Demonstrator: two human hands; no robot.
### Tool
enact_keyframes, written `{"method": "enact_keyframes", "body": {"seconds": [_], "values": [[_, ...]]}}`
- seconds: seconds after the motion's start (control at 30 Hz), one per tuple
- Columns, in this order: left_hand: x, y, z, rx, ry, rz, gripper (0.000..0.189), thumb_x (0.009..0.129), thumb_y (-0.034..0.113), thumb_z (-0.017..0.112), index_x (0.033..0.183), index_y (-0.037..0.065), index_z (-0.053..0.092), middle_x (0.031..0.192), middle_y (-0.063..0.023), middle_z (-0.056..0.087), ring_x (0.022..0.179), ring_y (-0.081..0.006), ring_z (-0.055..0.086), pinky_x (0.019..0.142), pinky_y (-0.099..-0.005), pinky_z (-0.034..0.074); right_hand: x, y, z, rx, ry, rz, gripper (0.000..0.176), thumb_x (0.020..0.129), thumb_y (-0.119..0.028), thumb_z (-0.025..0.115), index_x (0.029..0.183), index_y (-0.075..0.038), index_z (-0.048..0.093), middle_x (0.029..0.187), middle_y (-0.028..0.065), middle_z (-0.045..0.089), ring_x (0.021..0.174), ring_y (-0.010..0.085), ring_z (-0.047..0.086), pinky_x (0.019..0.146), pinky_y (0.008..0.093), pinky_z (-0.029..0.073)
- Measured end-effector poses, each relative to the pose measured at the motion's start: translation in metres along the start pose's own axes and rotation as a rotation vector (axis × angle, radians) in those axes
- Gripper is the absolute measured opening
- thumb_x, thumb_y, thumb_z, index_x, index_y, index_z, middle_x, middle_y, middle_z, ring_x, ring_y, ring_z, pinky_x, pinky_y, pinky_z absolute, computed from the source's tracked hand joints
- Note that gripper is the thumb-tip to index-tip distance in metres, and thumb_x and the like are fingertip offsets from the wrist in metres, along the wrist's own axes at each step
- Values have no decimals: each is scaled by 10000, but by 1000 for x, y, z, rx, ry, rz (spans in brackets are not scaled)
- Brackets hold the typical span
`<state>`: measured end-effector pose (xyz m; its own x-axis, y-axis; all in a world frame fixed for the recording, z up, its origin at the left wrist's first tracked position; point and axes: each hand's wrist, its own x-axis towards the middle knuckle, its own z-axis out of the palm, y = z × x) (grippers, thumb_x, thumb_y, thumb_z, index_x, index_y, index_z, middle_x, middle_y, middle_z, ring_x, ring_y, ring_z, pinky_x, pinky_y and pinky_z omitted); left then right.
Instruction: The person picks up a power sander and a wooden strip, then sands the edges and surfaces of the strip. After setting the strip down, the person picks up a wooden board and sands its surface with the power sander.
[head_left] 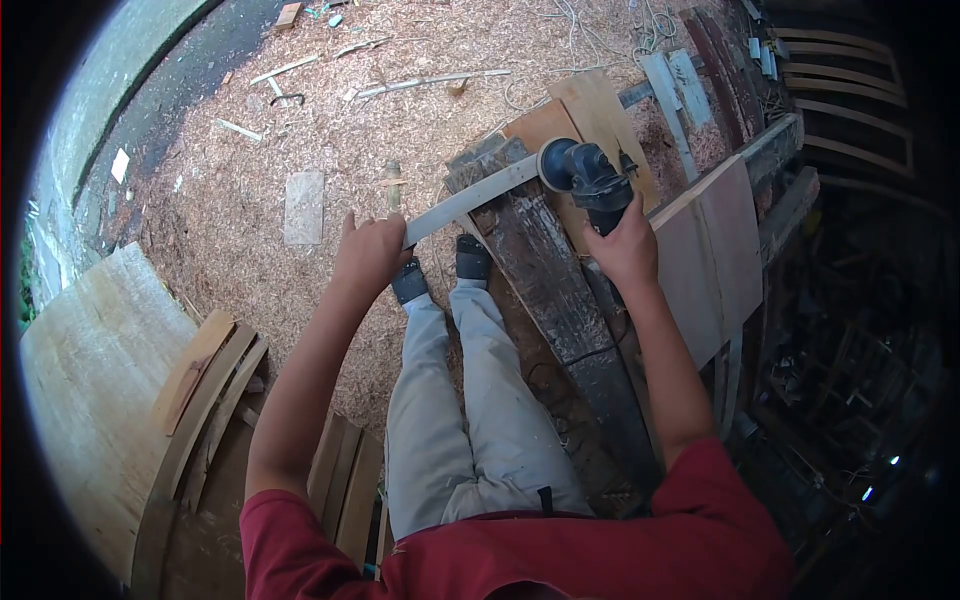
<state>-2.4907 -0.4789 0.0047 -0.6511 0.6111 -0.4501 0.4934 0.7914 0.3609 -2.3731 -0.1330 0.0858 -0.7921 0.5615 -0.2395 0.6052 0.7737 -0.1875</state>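
Observation:
My left hand (368, 255) grips the near end of a long pale wooden strip (470, 198), which rests across a dark plank (545, 275). My right hand (625, 245) holds a dark angle grinder (590, 175) by its body. The grinder's round disc (553, 163) sits against the far end of the strip. Below the strip I see my legs in grey trousers and dark shoes.
Sawdust and wood shavings (330, 110) cover the ground, with loose sticks scattered on it. Curved wooden pieces (210, 400) and a plywood sheet (85, 370) lie at the left. More boards (715, 250) and stacked curved parts (850, 100) are at the right.

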Motion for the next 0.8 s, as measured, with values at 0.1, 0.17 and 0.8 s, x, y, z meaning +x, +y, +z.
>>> {"method": "enact_keyframes", "body": {"seconds": [0.1,0.17,0.8], "values": [[0,2,3,9,16,-2,323,865,234,812,1050,79,599,915,-115,744,965,-334,742,1132,-640,430,-1,10,4,6,16,-20,841,800,-320,843,1426,89,460,1084,321,712,1027,501,706,858,528,579],[1,3,2,0,-6,-35,328,860,232,817,1049,79,596,910,-116,741,944,-334,748,1125,-639,436,-3,3,0,5,-8,-10,825,798,-317,844,1415,83,469,1074,319,713,1020,502,707,854,528,579],[-2,12,15,-20,25,-20,330,869,283,830,1023,70,630,905,-127,755,889,-338,761,1090,-603,470,-39,-49,14,-1,-137,-114,915,812,-313,834,1489,111,388,1116,349,680,1037,513,695,910,541,568]]}}
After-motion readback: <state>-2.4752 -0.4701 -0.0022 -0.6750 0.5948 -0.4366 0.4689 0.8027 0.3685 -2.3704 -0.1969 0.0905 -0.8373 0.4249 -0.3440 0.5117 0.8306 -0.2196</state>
